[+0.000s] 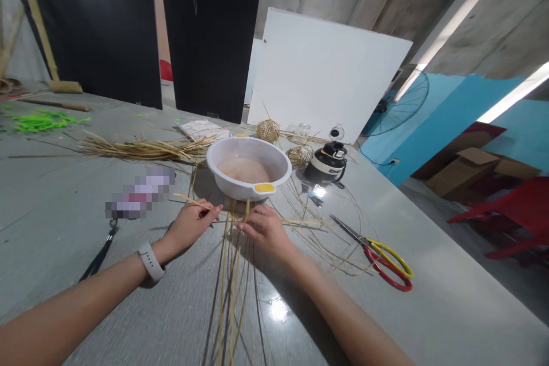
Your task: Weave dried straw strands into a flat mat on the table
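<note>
Several long thin bamboo strips (234, 274) lie lengthwise on the grey table, running from the basin towards me. My left hand (198, 218) is closed, thumb and fingers pinching a crosswise bamboo strip (187, 199) at the left of the bunch. Over the right side of the strips rests my right hand (266, 227), its fingers bent down onto them; their tips are partly hidden, and I cannot tell whether they grip one. Just beyond both hands stands a white basin (251, 189) with yellow handle pads and cloudy water inside. More loose strips spread out to the right.
Red-and-yellow scissors (388, 263) lie at the right, near a black-and-white bottle (325, 166). Two woven balls (268, 130) sit behind the basin. A bundle of strips (146, 148) and a blurred-out object with a strap (141, 194) are at the left. Upright boards (326, 74) line the back.
</note>
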Available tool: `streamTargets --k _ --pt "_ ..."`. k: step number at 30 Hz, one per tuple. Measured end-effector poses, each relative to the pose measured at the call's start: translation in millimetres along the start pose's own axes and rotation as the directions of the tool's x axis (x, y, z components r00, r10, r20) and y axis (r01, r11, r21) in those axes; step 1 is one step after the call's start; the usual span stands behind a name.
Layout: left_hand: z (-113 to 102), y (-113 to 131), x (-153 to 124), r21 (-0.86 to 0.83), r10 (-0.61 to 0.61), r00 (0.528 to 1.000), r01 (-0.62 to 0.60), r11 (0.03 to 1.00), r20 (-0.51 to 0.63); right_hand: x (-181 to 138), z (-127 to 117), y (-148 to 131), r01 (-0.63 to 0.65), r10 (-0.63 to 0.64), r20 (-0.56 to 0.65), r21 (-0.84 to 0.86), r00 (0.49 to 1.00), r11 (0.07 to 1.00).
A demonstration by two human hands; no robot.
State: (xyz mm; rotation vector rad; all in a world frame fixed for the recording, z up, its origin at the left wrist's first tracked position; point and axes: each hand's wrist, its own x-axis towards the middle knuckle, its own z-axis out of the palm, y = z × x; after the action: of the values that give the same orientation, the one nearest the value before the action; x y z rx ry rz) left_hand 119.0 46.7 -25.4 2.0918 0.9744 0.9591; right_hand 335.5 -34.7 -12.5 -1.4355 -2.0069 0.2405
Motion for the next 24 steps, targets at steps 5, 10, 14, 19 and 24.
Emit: streamTargets --k 5,10,14,19,24 --pt "-4.1 11.4 -8.7 0.067 0.177 0.984 -0.179 0.982 0.037 3.4 0.0 -3.0 -0.037 0.046 -0.06 0.149 0.997 0.988" --pt "-1.6 12.7 -13.3 0.036 0.265 0.961 -0.268 0.963 0.077 -0.2 9.4 -1.1 -0.006 0.014 -0.048 0.154 0.999 0.988" --pt "-0.4 12.1 -14.7 0.026 0.284 0.955 -0.287 0.958 0.083 -4.1 13.8 1.6 -0.001 0.01 -0.096 0.097 0.995 0.995" --pt "-0.3 13.9 -15.9 0.0 0.297 0.953 -0.298 0.955 0.05 -6.4 1.7 1.6 -0.064 0.061 -0.074 -0.047 0.995 0.997" --pt "-0.1 14.9 -16.9 -0.047 0.309 0.95 -0.308 0.95 0.032 -7.2 -2.3 -4.2 -0.046 0.049 0.028 -0.082 0.998 0.996"
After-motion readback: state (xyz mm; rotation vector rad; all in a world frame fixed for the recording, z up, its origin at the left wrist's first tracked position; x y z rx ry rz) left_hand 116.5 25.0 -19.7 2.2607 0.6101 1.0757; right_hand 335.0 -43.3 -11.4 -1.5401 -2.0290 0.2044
